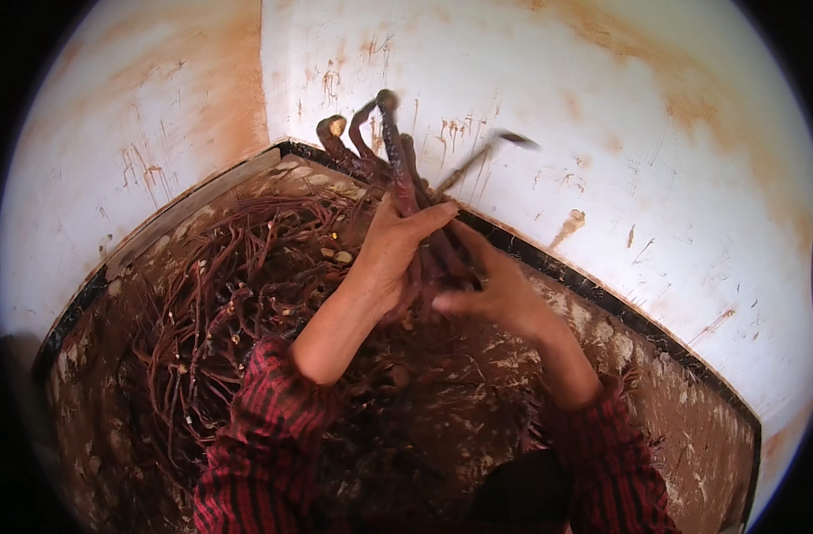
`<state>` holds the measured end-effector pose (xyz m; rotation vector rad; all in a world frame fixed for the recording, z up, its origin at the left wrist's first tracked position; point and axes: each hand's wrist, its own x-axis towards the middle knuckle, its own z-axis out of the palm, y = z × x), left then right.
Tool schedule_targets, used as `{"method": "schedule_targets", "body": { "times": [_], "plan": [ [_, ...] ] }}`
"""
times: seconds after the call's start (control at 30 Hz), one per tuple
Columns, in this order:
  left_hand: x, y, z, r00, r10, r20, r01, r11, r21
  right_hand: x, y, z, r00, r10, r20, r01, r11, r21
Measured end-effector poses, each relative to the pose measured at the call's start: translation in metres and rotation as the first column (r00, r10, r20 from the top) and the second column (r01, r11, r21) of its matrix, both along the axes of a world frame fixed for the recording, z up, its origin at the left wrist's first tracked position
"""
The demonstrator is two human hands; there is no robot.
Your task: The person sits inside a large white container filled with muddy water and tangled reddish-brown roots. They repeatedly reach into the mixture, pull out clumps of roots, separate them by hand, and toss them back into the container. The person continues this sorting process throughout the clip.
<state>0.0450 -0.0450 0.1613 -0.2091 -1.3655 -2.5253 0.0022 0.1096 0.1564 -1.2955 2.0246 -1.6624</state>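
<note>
A bundle of thick, dark reddish-brown roots (396, 151) stands tilted upward before me; one of its ends shows a pale yellowish cut face. My left hand (393, 249) is closed round the middle of this bundle, thumb laid across the front. Lower on its right side, my right hand (495, 289) curls round the roots, with the thumb toward me and the other fingers partly hidden behind. A thin stick-like piece (464, 169) juts out to the upper right from behind the bundle; its dark end is blurred, and I cannot tell whether it is a root or a tool.
At left lies a large heap of thin reddish roots (202, 329), with several pale cut ends. Brown, soil-smeared boarding (682, 418) spreads beneath and to the right. Stained white walls (602, 178) meet in a corner behind, with a dark strip (585, 283) along their foot.
</note>
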Motion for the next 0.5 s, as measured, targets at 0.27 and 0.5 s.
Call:
{"method": "schedule_targets", "body": {
  "times": [0.27,0.5],
  "plan": [
    [0.002,0.007,-0.007,0.986,0.007,-0.165,-0.029,0.991,-0.127,-0.012,-0.02,-0.036,0.983,-0.181,-0.025,0.181,0.983,0.008],
    [0.011,-0.007,0.008,0.988,-0.046,-0.149,-0.089,0.619,-0.78,0.003,-0.013,-0.036,0.985,-0.097,0.14,0.121,0.977,-0.176]
  ]
}}
